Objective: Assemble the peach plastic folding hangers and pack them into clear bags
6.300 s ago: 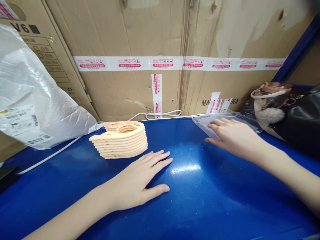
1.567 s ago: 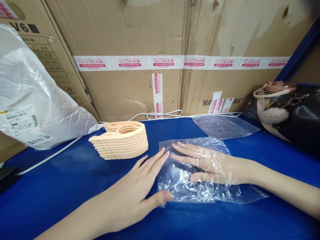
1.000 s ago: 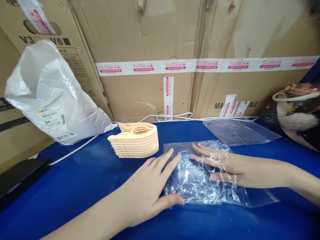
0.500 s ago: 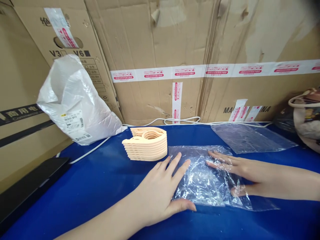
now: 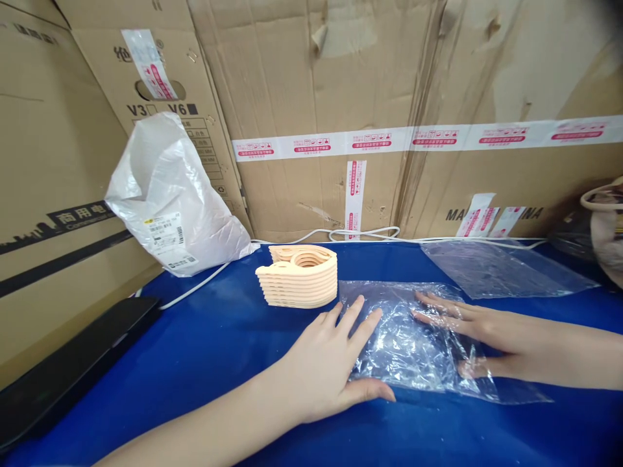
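A clear plastic bag (image 5: 403, 353) lies crinkled and shiny on the blue tabletop. My left hand (image 5: 335, 360) rests on its left edge, fingers spread and palm down, holding nothing. At the bag's right side is my right hand (image 5: 479, 334), its fingers stretched out and apart. Some film seems to lie over the right fingers; whether they are inside the bag I cannot tell. Just beyond my left fingertips stands a neat stack of cream plastic folding hangers (image 5: 299, 285), folded up and touching neither hand.
Another clear bag (image 5: 506, 269) lies flat at the back right. A white mailer bag (image 5: 175, 201) with a label leans at the back left, near a black flat device (image 5: 82, 363). A white cable (image 5: 311, 233) runs along the cardboard boxes (image 5: 302, 78). A strapped bag (image 5: 608, 227) sits far right.
The view has turned slightly left, so everything sits further right in the picture. Both hands keep nearly the same pose and place on the plastic bag.
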Demonstrator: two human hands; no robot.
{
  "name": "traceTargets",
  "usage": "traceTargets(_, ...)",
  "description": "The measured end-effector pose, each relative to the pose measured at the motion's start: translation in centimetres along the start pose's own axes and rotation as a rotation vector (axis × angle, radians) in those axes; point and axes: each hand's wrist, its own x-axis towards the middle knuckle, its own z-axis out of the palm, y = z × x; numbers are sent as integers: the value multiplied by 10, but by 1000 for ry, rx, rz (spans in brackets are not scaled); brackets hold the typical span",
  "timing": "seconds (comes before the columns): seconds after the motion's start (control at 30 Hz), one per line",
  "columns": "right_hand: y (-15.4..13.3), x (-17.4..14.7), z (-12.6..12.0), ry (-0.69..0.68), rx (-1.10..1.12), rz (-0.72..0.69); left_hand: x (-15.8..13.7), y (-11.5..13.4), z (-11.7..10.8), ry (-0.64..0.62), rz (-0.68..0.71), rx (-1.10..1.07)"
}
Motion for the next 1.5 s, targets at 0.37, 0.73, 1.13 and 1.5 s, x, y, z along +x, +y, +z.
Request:
traceTargets(0.37, -10, -1, -2, 28, -2, -33, -3, 3, 4, 74, -20, 16)
traceTargets(0.73, -19, -1, -3, 17, -34, -12, -5, 7, -1, 49, -48, 17)
traceTargets(1.13, -20, -2, -4, 24, -10, -25, -6, 6, 6, 96, -18, 69)
traceTargets(1.5, -19, -4, -3, 42, 1, -22, -6, 5, 6, 109, -12, 93)
